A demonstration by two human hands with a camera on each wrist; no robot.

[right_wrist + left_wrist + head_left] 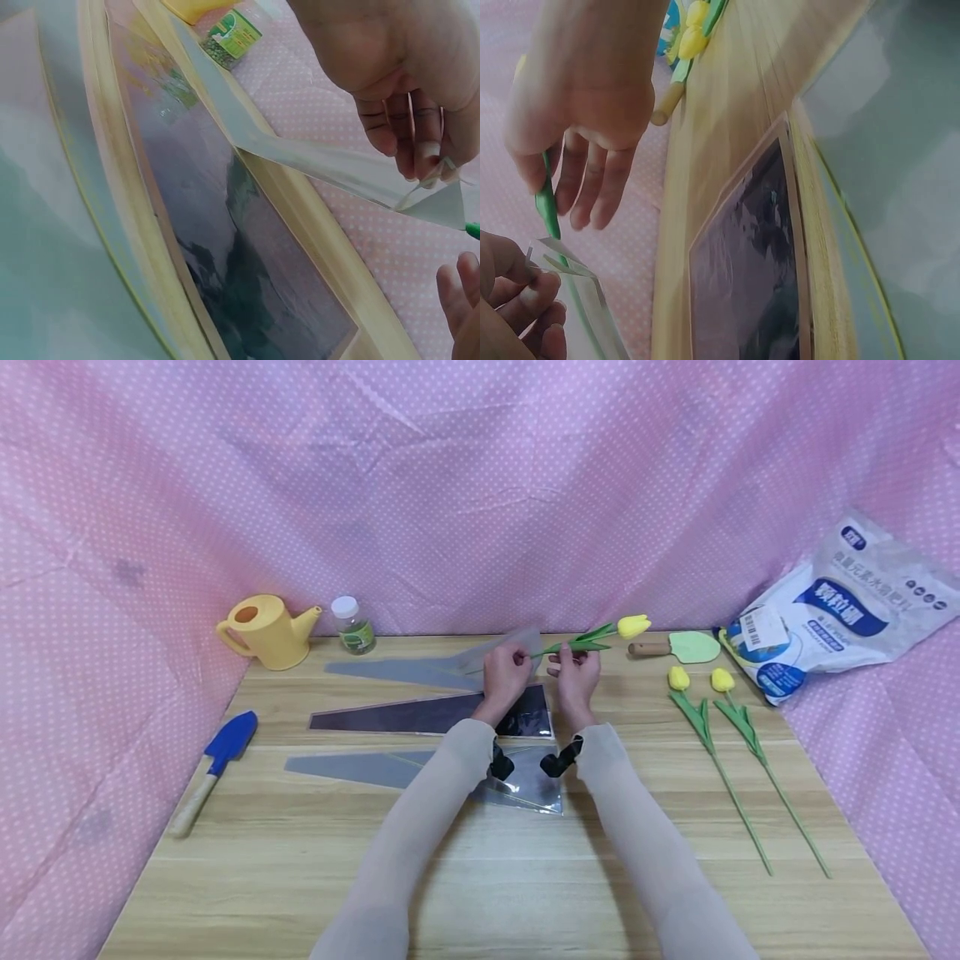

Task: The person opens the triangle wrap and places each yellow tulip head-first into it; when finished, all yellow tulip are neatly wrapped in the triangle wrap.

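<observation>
My left hand [506,672] pinches the open edge of a grey translucent flower sleeve [427,672], whose wide end is lifted off the table. My right hand [576,681] pinches a yellow artificial tulip [633,626] by its green stem and leaves, just right of the sleeve's mouth. Seen from the left wrist, the stem [551,210] runs down into the sleeve [592,307], and its lower part shows through the film. In the right wrist view, the left fingers hold the sleeve's rim [442,204], while only the fingers of the right hand [466,292] show.
Nearer lie a dark sleeve [397,717] and another grey sleeve [352,767]. Two yellow tulips [705,727], a green trowel [693,647] and a fertilizer bag [847,610] are at right. A yellow watering can [273,635], a jar [354,627] and a blue trowel [231,737] are at left.
</observation>
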